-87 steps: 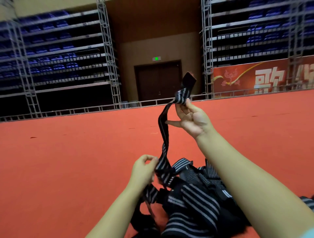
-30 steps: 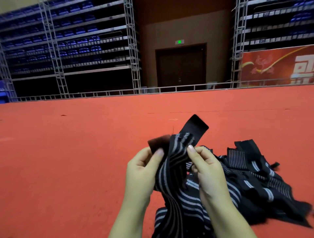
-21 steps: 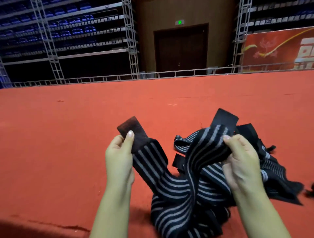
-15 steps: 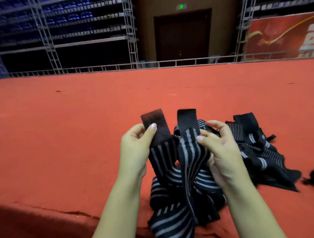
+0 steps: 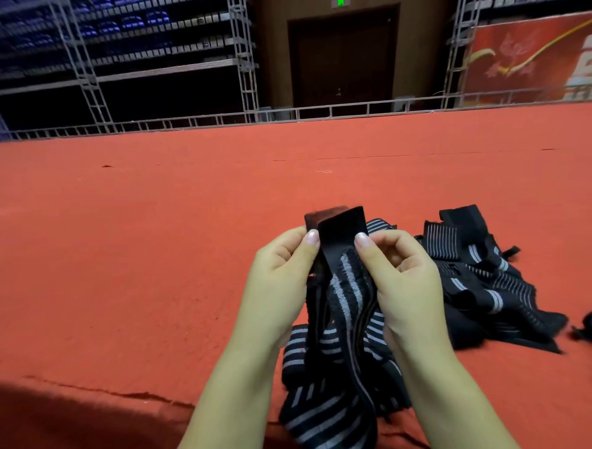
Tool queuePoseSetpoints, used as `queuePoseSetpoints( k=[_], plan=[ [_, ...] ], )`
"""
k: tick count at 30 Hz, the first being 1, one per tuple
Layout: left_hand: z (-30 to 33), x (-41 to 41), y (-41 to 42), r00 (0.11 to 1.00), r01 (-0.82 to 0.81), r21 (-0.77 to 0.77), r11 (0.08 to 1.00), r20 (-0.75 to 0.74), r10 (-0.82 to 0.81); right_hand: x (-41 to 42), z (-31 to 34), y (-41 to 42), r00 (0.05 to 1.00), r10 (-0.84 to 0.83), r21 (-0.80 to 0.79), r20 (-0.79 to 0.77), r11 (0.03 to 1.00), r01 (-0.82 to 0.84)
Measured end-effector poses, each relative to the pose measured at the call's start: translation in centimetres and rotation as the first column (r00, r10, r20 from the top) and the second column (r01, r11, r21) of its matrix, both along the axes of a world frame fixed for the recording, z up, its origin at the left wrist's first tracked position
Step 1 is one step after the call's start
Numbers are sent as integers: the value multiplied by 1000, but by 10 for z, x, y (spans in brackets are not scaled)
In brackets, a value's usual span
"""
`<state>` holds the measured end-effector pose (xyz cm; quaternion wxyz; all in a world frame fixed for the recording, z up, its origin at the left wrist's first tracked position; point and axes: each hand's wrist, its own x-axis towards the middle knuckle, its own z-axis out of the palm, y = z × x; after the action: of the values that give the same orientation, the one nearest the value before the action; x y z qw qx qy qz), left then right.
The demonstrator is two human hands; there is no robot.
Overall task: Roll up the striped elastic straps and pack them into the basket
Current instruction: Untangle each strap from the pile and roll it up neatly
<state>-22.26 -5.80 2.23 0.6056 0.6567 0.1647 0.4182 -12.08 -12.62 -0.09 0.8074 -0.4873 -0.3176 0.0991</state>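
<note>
presently my left hand (image 5: 282, 272) and right hand (image 5: 400, 275) each pinch the striped elastic strap (image 5: 346, 288) at its plain black end tabs, held together above a tangled strap pile (image 5: 487, 285) on red carpet (image 5: 160, 256).

Red carpet floor (image 5: 160, 256) fills the near and middle ground; a seam or tear line (image 5: 105, 389) runs across it near left. Low metal railing (image 5: 224, 120) borders the far edge. Far left: tiered seating (image 5: 128, 32) with blue seats behind truss towers (image 5: 245, 64). Far centre: dark double door (image 5: 342, 61), green exit sign (image 5: 340, 3) above. Far right: red banner (image 5: 528, 61) with gold design.
</note>
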Motion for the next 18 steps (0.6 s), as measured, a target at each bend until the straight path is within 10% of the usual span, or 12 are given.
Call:
queuePoseSetpoints(
  k=[18],
  plan=[
    [-3,5,-3,997,64,-38,997,49,-62,-4,1,0,999,-31,-8,42,999,31]
  ],
)
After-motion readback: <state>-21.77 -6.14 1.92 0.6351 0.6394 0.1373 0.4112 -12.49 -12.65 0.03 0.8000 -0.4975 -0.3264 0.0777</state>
